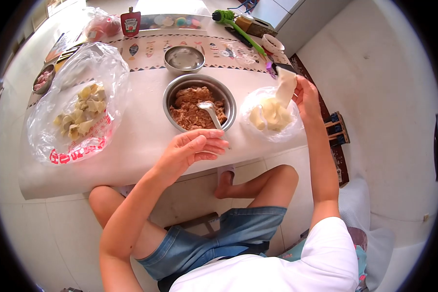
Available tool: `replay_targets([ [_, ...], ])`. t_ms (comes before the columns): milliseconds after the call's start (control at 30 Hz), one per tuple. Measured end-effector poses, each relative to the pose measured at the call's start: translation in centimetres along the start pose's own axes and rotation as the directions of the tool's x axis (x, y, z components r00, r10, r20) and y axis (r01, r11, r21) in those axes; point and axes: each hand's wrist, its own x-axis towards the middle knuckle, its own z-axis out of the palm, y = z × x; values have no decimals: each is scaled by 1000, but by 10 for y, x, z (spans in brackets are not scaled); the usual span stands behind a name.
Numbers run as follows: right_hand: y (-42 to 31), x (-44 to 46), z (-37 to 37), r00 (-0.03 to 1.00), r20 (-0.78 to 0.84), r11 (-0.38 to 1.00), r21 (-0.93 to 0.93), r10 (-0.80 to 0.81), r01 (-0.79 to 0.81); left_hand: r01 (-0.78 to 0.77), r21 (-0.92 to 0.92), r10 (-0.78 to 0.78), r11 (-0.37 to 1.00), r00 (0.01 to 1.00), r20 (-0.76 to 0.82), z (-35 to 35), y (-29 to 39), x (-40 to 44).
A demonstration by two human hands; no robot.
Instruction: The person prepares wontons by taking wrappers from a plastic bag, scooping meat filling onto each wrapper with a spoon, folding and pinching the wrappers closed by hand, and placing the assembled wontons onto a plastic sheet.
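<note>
My right hand (306,97) pinches a pale, thin wonton wrapper (286,83) and holds it up over a plastic bag (272,135). More wrappers (272,114) lie stacked inside that bag. My left hand (194,147) hovers at the table's front edge, fingers stretched out and holding nothing. It is close to the handle of a metal spoon (210,110), whose bowl rests in minced meat filling (190,114). The filling sits in a steel bowl (232,97). Folded wontons (82,109) lie on a clear plastic bag (113,63) at the left.
Behind the filling stands a smaller metal bowl (184,59). A ketchup pouch (131,23) is at the back left, and a small bowl (45,80) at the far left. A green-handled brush (246,34) and a white bowl (272,44) lie back right, beside the wall.
</note>
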Motion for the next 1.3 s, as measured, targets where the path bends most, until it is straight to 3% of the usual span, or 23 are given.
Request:
replay_targets([
  [67,-19,-17,30,996,77,999,-13,-52,53,35,-27,-34,999,999,22,4,-1,0],
  [100,-28,-32,49,985,164,992,-97,-61,77,12,-76,-8,997,999,49,4,-5,2],
  [133,-26,-43,58,950,286,920,-326,-123,217,-17,-183,18,983,1000,5,8,-6,2],
  [167,-25,-68,83,905,381,894,-313,-190,320,-49,-286,38,957,998,-41,12,-8,3],
  [200,-26,-93,103,828,535,757,-467,-170,458,-83,-383,55,920,995,-84,13,-8,3],
  [233,-18,-113,118,709,694,756,-395,-127,522,-80,-447,51,891,996,-77,15,-4,1],
  [333,-8,-133,137,584,682,563,-297,-441,772,-63,-335,-94,940,897,-433,14,-1,-7],
  [367,-7,-122,126,683,610,678,-302,-402,670,-152,-362,-45,920,875,-482,8,-4,-5],
  [467,13,-87,90,705,607,449,-548,-366,705,-367,-366,100,855,810,-578,0,24,-10],
  [567,31,-88,91,473,787,76,-485,-396,871,-489,-329,231,808,777,-586,-6,44,-16],
  [667,40,-89,96,690,600,476,-506,-406,720,-355,-401,153,845,877,-455,-17,32,-14],
  [700,35,-88,98,837,465,688,-508,-288,518,-300,-415,102,859,895,-435,-17,27,-13],
  [767,6,-86,120,873,487,960,-250,15,123,-172,-377,43,910,944,-328,-10,24,-11],
  [800,-1,-86,132,837,526,988,-108,150,-109,-108,-351,10,930,963,-270,-6,23,-9],
  [833,2,-86,138,816,531,972,-173,229,-160,-78,-336,-23,939,958,-286,0,20,-8],
  [933,-3,-80,150,826,562,987,-149,35,60,-43,-287,-53,957,946,-320,3,16,-8],
  [1000,-8,-78,160,798,562,920,-156,-217,360,-40,-261,-36,964,960,-279,-8,15,-3],
  [1067,-21,-83,173,663,584,709,-199,-469,677,-38,-374,-35,927,982,-187,-10,19,-3],
  [1100,-15,-82,175,519,648,504,-233,-557,832,-34,-428,-30,903,990,-141,-10,21,-3],
  [1200,-3,-103,177,326,817,416,-118,-476,902,-196,-494,145,847,979,-140,-5,21,-10],
  [1233,1,-110,173,237,813,413,4,-532,911,-258,-413,151,873,950,-274,-1,24,-10],
  [1300,-3,-114,145,372,770,481,-97,-519,871,-316,-300,199,900,910,-362,-1,28,-9],
])
